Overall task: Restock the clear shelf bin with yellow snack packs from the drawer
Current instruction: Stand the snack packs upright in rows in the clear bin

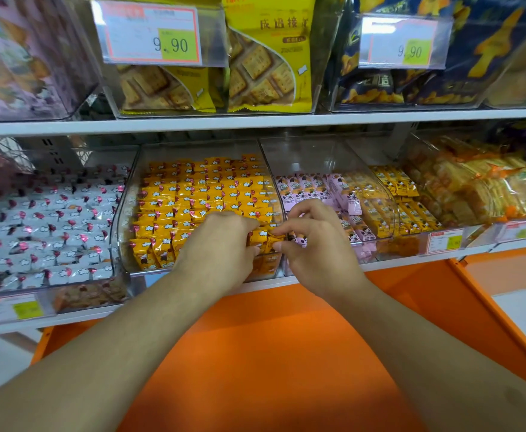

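At twelve o'clock, my left hand (221, 241) and right hand (311, 241) pinch yellow snack packs (266, 240), tucking them upright into the clear shelf bin (124, 213) to fill its front-right gap. At six o'clock lies the orange drawer (271, 353).

Two bare forearms are seen, and no sleeve is shown on either up to the frame's lower edge. The left hand (224, 244) and the right hand (314, 244) are uncovered: no gloves, rings, watch or wristbands are worn. Short, unpainted nails are seen on the fingertips (279, 237) of the right hand. No clothing is shown anywhere.
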`<act>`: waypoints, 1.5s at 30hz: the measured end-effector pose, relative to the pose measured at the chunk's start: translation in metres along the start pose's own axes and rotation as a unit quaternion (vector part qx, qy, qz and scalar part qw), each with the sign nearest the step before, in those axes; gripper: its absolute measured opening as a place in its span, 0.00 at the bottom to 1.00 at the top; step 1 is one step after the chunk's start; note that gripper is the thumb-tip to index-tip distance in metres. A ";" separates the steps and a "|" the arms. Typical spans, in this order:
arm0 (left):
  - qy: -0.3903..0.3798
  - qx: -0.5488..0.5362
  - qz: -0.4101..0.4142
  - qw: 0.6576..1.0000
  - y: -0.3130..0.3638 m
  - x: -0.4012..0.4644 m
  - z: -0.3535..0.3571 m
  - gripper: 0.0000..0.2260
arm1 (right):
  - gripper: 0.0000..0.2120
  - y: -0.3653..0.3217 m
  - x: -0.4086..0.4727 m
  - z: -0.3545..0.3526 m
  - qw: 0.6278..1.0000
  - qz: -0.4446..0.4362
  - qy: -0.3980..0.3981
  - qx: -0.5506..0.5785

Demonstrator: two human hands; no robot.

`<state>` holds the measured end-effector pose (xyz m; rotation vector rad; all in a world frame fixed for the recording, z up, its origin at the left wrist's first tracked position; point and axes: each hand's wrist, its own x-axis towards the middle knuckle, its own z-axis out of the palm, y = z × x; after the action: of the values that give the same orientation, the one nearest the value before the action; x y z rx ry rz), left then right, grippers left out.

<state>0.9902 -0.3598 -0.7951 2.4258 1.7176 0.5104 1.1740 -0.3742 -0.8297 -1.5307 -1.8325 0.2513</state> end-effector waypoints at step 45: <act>0.009 -0.093 0.064 0.994 -0.033 -0.107 -0.018 0.25 | 0.12 -0.024 -0.027 -0.024 0.992 -0.107 -0.045 -0.053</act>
<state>0.9230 -0.4500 -0.8089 2.4132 1.4557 0.6761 1.1709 -0.4121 -0.8096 -1.3984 -2.0923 0.1248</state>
